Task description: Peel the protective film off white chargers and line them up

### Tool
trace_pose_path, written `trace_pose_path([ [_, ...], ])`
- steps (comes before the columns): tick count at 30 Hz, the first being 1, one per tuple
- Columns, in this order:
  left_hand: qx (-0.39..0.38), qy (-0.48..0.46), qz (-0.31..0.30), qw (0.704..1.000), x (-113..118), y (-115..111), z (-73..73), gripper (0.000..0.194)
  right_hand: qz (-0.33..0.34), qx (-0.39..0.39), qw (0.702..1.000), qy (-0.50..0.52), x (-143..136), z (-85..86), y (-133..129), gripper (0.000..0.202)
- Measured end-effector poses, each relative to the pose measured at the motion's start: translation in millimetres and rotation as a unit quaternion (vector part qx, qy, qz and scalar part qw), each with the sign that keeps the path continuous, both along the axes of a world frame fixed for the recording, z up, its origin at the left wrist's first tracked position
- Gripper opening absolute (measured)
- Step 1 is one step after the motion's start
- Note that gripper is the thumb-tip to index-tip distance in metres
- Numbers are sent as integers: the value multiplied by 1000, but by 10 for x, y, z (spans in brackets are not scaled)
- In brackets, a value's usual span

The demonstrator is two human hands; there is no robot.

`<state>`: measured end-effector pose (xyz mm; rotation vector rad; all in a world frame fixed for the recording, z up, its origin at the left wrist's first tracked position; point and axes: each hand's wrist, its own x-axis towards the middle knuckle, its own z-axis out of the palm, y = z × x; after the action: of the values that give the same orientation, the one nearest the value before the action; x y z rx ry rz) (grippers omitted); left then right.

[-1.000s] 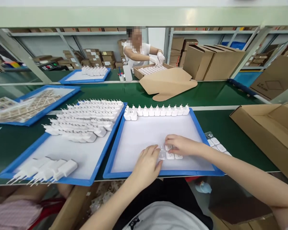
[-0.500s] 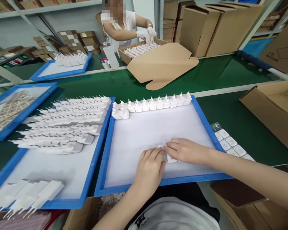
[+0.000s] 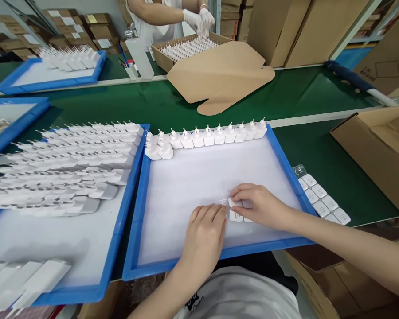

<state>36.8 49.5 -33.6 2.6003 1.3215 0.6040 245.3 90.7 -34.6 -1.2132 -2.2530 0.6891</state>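
Observation:
Several white square plug adapters (image 3: pixel 236 215) lie with their socket faces up, low in the right-hand blue-rimmed tray (image 3: pixel 186 186). Clear plastic packaging (image 3: pixel 223 202) glints at their left side. My left hand (image 3: pixel 204 232) rests there with its fingers curled together on the edge of the plastic; the fingertips are partly hidden. Over the adapters, my right hand (image 3: pixel 257 204) has thumb and fingers bent around one white adapter. Along the tray's far edge stands a row of white pronged adapters (image 3: pixel 209 136), two more in front at its left end.
A second blue-rimmed tray (image 3: pixel 115 248) on the left holds dense rows of pronged adapters (image 3: pixel 69 168). More packed adapters (image 3: pixel 319 190) lie right of my tray, before an open carton (image 3: pixel 375 155). Across the table, a co-worker's gloved hands (image 3: pixel 199 22) work in a cardboard box (image 3: pixel 162 58).
My right hand's thumb and fingers have spread apart, baring more adapter faces. My left hand stays at the plastic edge. The view has shifted slightly.

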Motion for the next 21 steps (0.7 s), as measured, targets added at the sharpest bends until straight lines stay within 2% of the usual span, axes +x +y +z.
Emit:
trace_pose_path([
  [3,-21,29,-15,999,-15,-24,43,25,-10,-24,1000,7,-33,47,8,14],
  [6,-38,60,-25,997,-13,-57,76,35,-13,-35,999,13,-78,65,-15,19],
  [11,-77,94,-30,992,16,-83,102,43,-49,-13,998,25,-103,38,5,21],
  [13,-90,98,-32,991,19,-87,105,43,-91,11,995,34,-35,91,63,21],
  [15,-98,94,-34,990,12,-93,98,44,-154,50,985,50,68,220,105,21],
  [18,-105,77,-32,991,4,-116,84,45,-295,103,944,106,167,472,20,20],
  [19,-108,68,-27,991,6,-131,88,46,-321,73,935,132,165,528,-57,20],
  [20,-114,57,-20,992,12,-151,100,46,-307,8,939,157,149,552,-152,24],
  [21,-122,44,-11,992,21,-175,120,45,-265,-101,941,182,127,539,-255,28],
])
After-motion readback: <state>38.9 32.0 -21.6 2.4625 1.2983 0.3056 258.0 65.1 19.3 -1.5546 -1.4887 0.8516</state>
